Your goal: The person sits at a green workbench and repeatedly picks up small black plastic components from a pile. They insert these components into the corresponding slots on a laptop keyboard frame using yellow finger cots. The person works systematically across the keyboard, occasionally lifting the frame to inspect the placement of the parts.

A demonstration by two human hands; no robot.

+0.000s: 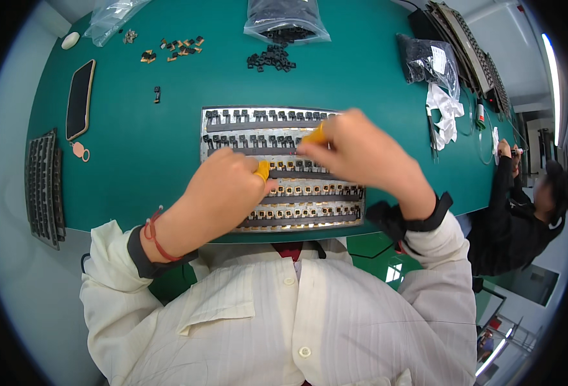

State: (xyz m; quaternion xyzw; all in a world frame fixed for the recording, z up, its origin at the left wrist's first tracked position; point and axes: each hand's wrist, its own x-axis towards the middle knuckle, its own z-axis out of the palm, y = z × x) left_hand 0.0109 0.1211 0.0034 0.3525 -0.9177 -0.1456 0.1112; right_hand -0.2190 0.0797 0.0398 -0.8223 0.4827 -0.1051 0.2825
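head view: metal tray (232, 132) with rows of small parts (306, 190) sits on the green desk (142, 135), at the near edge. left hand (226, 183) curled over its middle rows, right hand (364, 151) curled over upper right. fingers bent in on both, yellow at the tips; can't tell if either grips a part. black pieces (271, 59) piled beyond the tray, by a clear bag (284, 19).
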